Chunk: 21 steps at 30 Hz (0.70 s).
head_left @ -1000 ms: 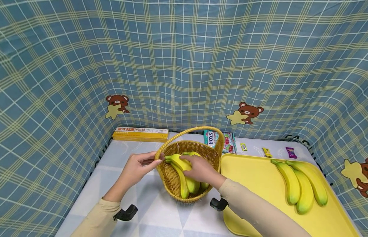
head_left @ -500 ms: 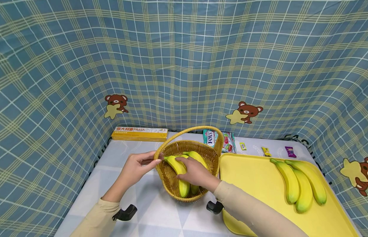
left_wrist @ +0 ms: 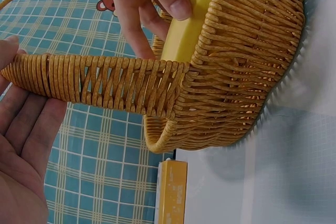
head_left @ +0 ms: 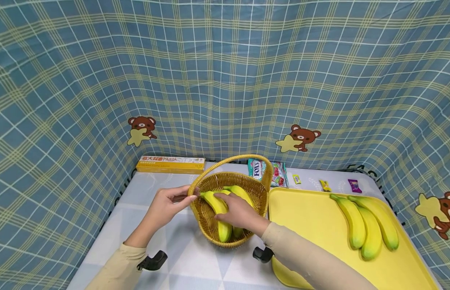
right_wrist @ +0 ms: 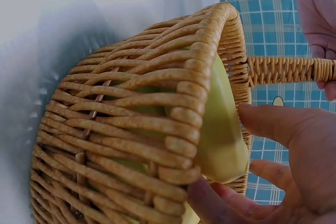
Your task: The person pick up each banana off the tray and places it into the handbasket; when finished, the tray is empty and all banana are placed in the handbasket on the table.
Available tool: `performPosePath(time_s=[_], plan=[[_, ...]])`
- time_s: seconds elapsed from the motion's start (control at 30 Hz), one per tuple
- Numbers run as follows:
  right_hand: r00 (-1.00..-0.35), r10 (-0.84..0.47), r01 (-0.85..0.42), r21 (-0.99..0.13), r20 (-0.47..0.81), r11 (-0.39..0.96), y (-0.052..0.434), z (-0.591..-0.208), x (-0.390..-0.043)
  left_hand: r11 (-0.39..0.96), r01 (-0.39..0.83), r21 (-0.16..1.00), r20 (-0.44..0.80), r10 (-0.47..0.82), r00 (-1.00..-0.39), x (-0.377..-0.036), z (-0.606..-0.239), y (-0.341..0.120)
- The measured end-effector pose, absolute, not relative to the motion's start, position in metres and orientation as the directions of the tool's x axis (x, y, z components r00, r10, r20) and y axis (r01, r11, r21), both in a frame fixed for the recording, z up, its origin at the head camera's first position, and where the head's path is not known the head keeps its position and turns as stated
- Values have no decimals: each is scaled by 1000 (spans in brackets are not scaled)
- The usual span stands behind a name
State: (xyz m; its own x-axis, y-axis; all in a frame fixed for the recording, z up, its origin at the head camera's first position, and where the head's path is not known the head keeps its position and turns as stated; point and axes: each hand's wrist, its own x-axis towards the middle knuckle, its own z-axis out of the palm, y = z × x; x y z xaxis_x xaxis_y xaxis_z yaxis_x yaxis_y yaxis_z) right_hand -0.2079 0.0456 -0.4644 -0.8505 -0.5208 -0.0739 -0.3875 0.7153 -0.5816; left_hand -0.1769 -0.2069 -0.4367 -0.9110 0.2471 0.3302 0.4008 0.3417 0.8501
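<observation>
My right hand (head_left: pixel 241 211) lies on a banana (head_left: pixel 225 233) inside the wicker basket (head_left: pixel 207 219), thumb and fingers apart; I cannot tell whether it grips. My left hand (head_left: pixel 168 206) pinches the basket's handle (left_wrist: pixel 113 85). Right of the basket, a yellow tray (head_left: pixel 301 219) holds three bananas (head_left: pixel 371 235). Behind the basket lies a sweets bag (head_left: pixel 279 176), with a pasta box (head_left: pixel 170 166) to the basket's rear left

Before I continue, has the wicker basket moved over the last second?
No: in the head view, the basket shows no visible shift either way relative to the pasta box.

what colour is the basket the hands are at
The basket is golden brown, best in left wrist view.
</observation>
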Motion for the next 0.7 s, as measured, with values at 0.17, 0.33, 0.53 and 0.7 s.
performPosePath(time_s=[0.17, 0.33, 0.53, 0.7], plan=[[-850, -525, -401, -582, -53, 708, 51, -464, -206, 338, 401, 851, 330, 249, -910, -177, -438, -206], [-851, -524, -416, -573, -27, 706, 60, -463, -201, 336, 406, 850, 333, 253, -908, -177, -437, -206], [-859, -513, -416, -589, 3, 693, 75, -458, -190, 338, 414, 845, 341, 256, -905, -177, -437, -205], [-868, -494, -418, -614, 51, 670, 92, -450, -181, 353, 408, 842, 340, 239, -910, -177, -438, -206]])
